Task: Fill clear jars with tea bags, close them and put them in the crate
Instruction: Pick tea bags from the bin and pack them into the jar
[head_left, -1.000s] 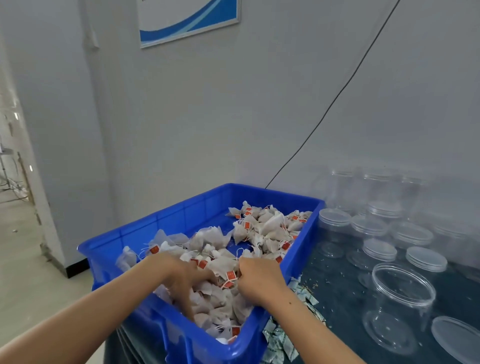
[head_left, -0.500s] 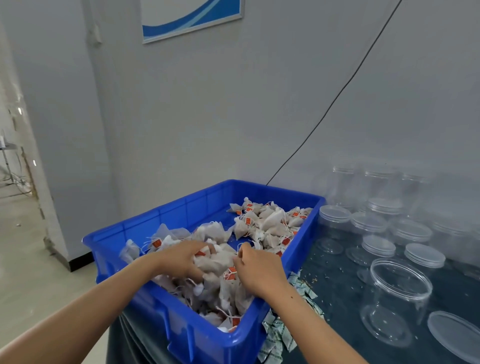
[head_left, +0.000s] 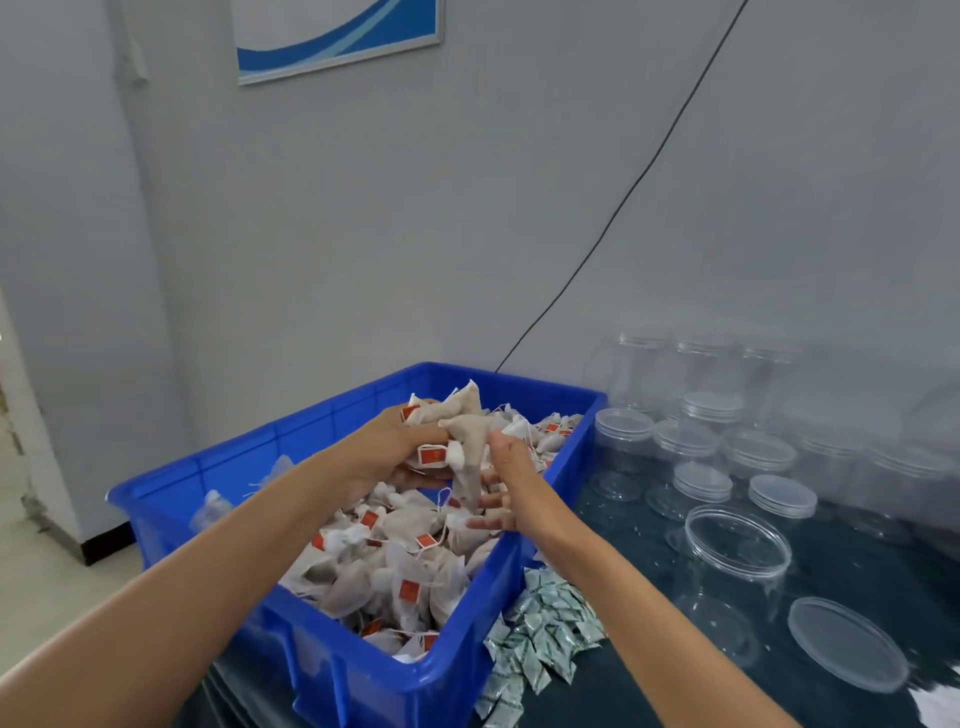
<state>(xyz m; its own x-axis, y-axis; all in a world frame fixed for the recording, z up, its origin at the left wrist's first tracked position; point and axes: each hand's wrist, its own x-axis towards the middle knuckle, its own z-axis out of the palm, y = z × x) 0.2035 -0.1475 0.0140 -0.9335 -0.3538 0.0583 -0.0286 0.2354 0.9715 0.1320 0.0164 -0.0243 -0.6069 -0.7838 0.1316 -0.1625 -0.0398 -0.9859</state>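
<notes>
A pale grey wall (head_left: 467, 208) carries a framed blue-and-white poster (head_left: 332, 36) and a thin black cable (head_left: 623, 192) slanting down it, while a light tiled floor (head_left: 31, 561) with a dark skirting strip (head_left: 104, 545) lies left of the dark tabletop (head_left: 883, 561).

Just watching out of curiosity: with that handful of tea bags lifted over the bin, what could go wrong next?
1. The left hand grips a loose bunch of tea bags; the right hand only cups it, so some may drop.
2. Strings may snag bags in the blue bin.
3. The open jar stands off to the right; carried bags may spill.
</notes>
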